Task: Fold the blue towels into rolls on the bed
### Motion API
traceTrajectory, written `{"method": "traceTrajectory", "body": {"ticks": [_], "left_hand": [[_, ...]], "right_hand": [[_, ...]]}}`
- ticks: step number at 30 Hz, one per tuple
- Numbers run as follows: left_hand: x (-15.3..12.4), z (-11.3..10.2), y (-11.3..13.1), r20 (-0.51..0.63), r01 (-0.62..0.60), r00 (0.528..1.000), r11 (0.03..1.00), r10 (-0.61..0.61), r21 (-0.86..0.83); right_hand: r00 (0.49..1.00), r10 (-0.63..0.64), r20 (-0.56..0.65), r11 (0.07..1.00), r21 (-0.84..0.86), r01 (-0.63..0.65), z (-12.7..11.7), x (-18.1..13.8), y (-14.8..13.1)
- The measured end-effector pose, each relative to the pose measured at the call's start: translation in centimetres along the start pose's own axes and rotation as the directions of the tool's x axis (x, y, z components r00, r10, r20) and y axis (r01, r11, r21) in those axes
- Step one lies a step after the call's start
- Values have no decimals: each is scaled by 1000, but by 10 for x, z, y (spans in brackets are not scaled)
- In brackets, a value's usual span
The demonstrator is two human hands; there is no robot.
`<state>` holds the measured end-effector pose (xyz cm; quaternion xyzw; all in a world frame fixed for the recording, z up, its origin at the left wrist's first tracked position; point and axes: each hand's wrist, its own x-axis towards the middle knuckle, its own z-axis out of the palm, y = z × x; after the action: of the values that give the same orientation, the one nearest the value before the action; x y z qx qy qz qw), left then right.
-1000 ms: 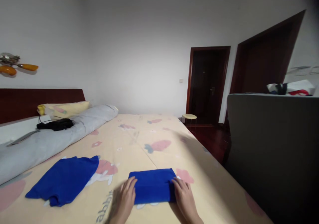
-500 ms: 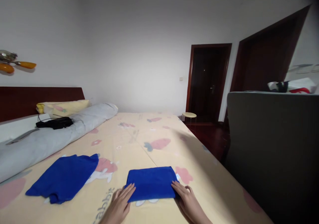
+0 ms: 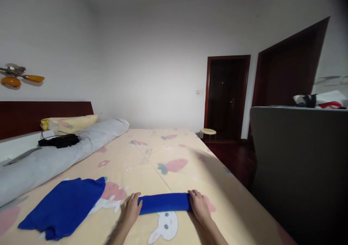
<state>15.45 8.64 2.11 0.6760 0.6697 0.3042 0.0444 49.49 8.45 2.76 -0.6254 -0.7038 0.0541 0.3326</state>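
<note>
A blue cloth (image 3: 165,203) lies on the bed in front of me, folded into a narrow strip. At its left end is my left hand (image 3: 132,205), with the thumb on the near side and the fingers curled at the far edge. My right hand (image 3: 199,205) grips the opposite end in the same way, its fingertips over the far corner. Both hands are closed on the cloth, hiding its ends. To the left, a second blue cloth (image 3: 65,207) lies spread and uneven, apart from my hands.
The bed's patterned sheet (image 3: 141,165) stretches out under the cloths. A grey rolled quilt (image 3: 89,143) with a black item (image 3: 59,140) on it lies along the left. A large dark grey panel (image 3: 296,172) stands at the right, and a round stool (image 3: 208,131) beyond the bed.
The folded cloth has gone from a wider rectangle to a narrow strip, its near edge brought away from me. My hands have moved from lying flat on its sides to gripping its ends.
</note>
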Motion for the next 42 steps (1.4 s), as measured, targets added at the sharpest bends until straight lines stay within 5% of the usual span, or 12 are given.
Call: {"method": "traceTrajectory", "body": {"ticks": [4,7,15,20,23,27,32,35,38,42], "left_hand": [[-11,13,16,-27,-281,957,947,288,156],[-21,18,22,160,-434,898,885,410,170],[-26,8,17,356,-432,859,894,369,117],[-39,-10,7,376,-279,903,949,207,146],[-52,-20,-14,344,-199,928,971,143,135],[-63,-44,-40,166,-212,963,977,211,-15],[-55,-106,-43,-77,-211,977,943,197,-258],[-45,-138,-37,-182,-194,973,922,139,-335],[-35,-143,-31,-230,-184,967,919,107,-348],[-26,-102,-8,-127,-189,979,939,158,-288]], "right_hand": [[993,-106,43,993,-45,107,9,-10,-14],[949,-202,240,974,-49,220,13,-19,-20],[918,-176,354,978,-43,204,9,-25,-17],[936,-122,330,982,-94,161,-5,-36,-9],[956,-71,284,990,-96,101,-21,-47,4],[992,-69,105,996,-41,73,-64,-56,19],[974,-165,-154,986,-52,159,-144,-57,27],[957,-171,-234,985,-60,161,-172,-56,33],[967,-110,-228,993,11,116,-167,-54,36],[997,68,-43,968,246,-56,-115,-44,14]]}}
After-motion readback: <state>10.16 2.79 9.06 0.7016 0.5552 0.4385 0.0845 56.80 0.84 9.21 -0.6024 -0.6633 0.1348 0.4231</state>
